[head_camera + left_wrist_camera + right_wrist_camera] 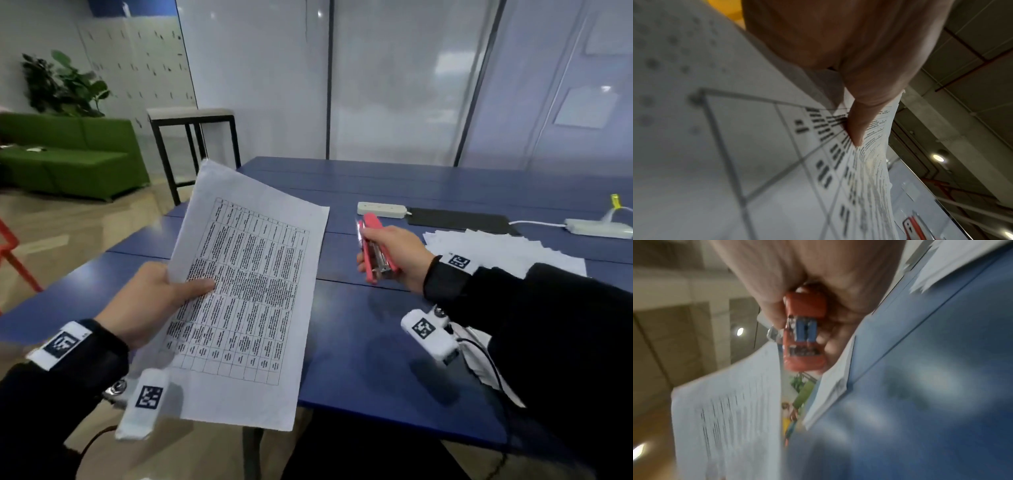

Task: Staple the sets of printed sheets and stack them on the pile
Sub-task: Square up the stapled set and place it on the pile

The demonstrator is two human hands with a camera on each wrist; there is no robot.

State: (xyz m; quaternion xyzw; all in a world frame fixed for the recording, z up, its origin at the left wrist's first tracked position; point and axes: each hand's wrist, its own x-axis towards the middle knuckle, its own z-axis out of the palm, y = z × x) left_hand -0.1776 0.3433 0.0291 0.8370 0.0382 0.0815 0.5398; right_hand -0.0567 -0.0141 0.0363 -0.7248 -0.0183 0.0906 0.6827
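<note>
Blue table (376, 342) before frosted glass wall (394, 85), green sofa (68, 154) left.

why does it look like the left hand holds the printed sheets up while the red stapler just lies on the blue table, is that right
Not quite. The left hand does hold the printed sheets up, but the red stapler is not lying on the blue table: the right hand grips it above the tabletop. The head view shows this, and the right wrist view confirms the grip.

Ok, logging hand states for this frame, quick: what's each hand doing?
Left hand: holds the set of printed sheets, thumb on top.
Right hand: grips the red stapler above the blue table.
</note>
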